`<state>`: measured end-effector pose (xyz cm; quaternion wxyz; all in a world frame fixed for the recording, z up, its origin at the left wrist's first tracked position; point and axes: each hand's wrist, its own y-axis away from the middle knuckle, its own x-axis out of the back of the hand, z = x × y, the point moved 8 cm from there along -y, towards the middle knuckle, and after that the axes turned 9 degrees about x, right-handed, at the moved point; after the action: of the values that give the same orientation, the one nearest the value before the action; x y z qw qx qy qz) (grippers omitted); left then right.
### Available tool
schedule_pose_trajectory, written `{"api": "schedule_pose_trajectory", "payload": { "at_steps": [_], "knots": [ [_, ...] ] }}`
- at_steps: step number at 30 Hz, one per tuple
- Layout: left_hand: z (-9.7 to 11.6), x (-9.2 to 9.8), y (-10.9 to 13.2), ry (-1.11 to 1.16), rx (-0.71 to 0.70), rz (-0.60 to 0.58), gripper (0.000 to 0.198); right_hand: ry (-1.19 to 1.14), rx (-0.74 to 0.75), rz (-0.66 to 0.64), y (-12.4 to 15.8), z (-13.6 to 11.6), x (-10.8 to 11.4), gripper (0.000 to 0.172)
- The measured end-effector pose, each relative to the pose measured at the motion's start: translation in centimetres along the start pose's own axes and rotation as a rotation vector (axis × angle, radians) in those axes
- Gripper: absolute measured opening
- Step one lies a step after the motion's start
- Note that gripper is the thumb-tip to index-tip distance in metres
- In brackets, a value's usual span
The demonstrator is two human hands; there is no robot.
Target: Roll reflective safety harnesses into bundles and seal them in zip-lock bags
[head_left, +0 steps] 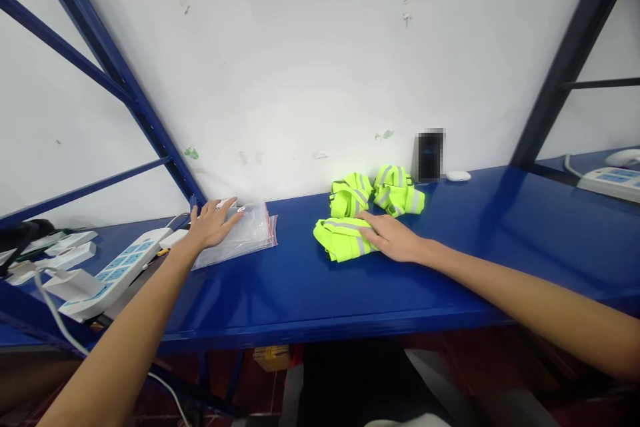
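Three bundles of fluorescent yellow fabric with grey reflective stripes lie on the blue shelf. My right hand rests on the right end of the front bundle, its fingers wrapped over the fabric. Behind it sit a second bundle and, to the right, a third one. At the left, my left hand has its fingers spread over the left part of some clear plastic bags with red edges. Nothing is held in that hand.
White power strips with cables and adapters lie at the far left. A blurred dark object leans on the wall, beside a small white case. Blue metal posts rise at the left.
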<state>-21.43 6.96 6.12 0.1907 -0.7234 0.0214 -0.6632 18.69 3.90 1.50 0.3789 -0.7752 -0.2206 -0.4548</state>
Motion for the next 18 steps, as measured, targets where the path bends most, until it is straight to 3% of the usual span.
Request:
{"api": "schedule_pose_trajectory", "payload": {
  "at_steps": [5,10,18],
  "knots": [
    [-0.3,-3.8,0.7,-0.031,0.004,-0.151,0.072,0.167,0.081,-0.048,-0.4,-1.5,-0.4,0.039],
    [-1.0,-8.2,1.5,-0.019,0.063,-0.278,0.073,0.306,0.190,-0.002,-0.9,-2.9,-0.2,0.037],
    [-1.5,-8.3,1.1,0.095,0.071,-0.368,0.076,0.047,0.353,0.106,-1.1,-4.9,0.1,0.043]
  ]
}}
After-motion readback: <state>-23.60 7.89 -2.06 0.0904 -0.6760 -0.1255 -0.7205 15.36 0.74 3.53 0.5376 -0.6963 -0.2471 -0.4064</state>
